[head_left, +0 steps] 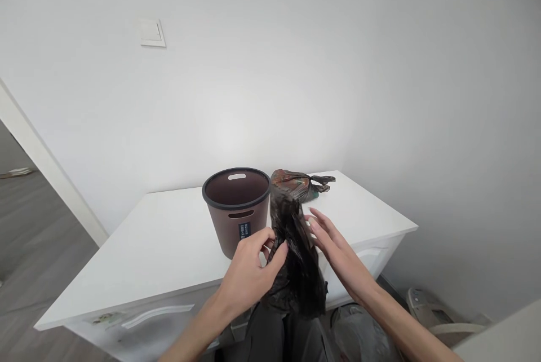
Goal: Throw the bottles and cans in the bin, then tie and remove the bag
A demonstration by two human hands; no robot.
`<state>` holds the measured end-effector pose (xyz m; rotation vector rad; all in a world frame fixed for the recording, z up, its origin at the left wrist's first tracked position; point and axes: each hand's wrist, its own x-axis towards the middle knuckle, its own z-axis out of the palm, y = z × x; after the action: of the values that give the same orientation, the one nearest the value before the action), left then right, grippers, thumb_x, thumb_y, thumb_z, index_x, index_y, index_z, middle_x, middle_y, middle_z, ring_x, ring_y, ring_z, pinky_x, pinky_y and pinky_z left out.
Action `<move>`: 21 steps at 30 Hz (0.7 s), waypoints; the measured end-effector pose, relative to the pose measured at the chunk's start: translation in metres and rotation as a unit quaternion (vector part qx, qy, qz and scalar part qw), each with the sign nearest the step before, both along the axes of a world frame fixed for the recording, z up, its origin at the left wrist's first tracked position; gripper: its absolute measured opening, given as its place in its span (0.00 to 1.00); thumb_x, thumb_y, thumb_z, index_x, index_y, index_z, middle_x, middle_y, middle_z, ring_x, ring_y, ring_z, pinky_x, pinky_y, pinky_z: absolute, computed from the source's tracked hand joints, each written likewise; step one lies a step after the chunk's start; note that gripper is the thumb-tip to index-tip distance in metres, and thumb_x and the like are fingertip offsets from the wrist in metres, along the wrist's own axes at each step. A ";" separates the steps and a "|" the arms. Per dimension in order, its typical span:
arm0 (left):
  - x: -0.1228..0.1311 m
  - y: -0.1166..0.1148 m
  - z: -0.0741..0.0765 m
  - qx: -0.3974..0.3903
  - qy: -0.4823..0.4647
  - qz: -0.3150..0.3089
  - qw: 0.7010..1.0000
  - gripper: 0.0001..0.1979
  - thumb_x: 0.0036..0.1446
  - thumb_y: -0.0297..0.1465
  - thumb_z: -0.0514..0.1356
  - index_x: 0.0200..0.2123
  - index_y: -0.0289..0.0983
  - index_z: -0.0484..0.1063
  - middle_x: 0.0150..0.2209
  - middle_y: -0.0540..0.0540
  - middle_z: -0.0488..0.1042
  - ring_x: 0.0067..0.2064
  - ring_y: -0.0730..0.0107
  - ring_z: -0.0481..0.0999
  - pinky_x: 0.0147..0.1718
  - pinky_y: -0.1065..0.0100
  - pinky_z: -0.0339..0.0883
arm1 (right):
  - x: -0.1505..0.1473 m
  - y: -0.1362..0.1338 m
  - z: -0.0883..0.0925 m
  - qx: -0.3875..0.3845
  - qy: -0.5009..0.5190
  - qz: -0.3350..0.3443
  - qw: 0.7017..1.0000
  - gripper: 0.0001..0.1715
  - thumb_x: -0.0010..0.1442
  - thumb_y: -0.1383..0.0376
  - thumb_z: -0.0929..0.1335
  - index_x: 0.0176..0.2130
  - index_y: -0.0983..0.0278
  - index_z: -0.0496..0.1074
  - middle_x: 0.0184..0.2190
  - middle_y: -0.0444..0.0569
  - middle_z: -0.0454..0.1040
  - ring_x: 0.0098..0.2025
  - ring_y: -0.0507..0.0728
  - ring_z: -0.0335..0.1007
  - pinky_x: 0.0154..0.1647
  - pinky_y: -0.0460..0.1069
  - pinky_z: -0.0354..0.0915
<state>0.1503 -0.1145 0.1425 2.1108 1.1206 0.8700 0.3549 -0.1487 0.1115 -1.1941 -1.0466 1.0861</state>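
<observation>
A crumpled black plastic bag (298,255) hangs in front of the cabinet's front edge. My left hand (253,266) pinches its left side between thumb and fingers. My right hand (329,238) is beside the bag's right side, fingers stretched out and apart; whether the fingertips touch the plastic I cannot tell. Behind my left hand stands a brown trash bin (220,226), upright, with a dark rim and slotted handles. Behind the held bag lies a tied dark plastic bag (291,181) with orange and green contents showing through.
The white cabinet (169,238) stands against the wall, drawers below its top. A light switch (151,32) is on the wall. Below my right arm sits a translucent plastic bag (359,331), and a grey-white appliance (431,308) is on the floor at right.
</observation>
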 end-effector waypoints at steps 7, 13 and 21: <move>-0.003 -0.007 0.000 0.022 -0.035 0.016 0.999 0.17 0.68 0.44 0.55 0.30 0.41 0.58 0.29 0.52 0.63 0.32 0.70 0.62 0.29 0.69 0.56 | 0.005 -0.012 0.000 0.038 -0.059 0.042 0.997 0.39 0.68 0.40 0.66 0.70 0.50 0.64 0.73 0.44 0.61 0.75 0.60 0.53 0.76 0.57 0.50; -0.008 -0.011 -0.004 0.024 -0.074 -0.023 0.997 0.14 0.70 0.40 0.53 0.32 0.40 0.62 0.32 0.51 0.67 0.35 0.70 0.65 0.36 0.69 0.61 | -0.001 -0.008 0.004 -0.005 0.003 0.003 1.000 0.34 0.60 0.40 0.73 0.56 0.57 0.78 0.58 0.50 0.79 0.61 0.65 0.73 0.64 0.56 0.67; -0.032 -0.009 -0.020 -0.007 -0.114 -0.039 0.993 0.15 0.72 0.42 0.52 0.37 0.39 0.68 0.38 0.47 0.74 0.41 0.66 0.71 0.45 0.66 0.68 | 0.015 -0.010 0.020 -0.028 0.130 -0.081 0.988 0.33 0.51 0.44 0.79 0.49 0.61 0.81 0.41 0.50 0.85 0.47 0.64 0.81 0.49 0.54 0.76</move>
<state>0.1184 -0.1231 0.1230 1.9710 0.9178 1.0338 0.3699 -0.1589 0.1313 -1.1261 -0.7100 1.1136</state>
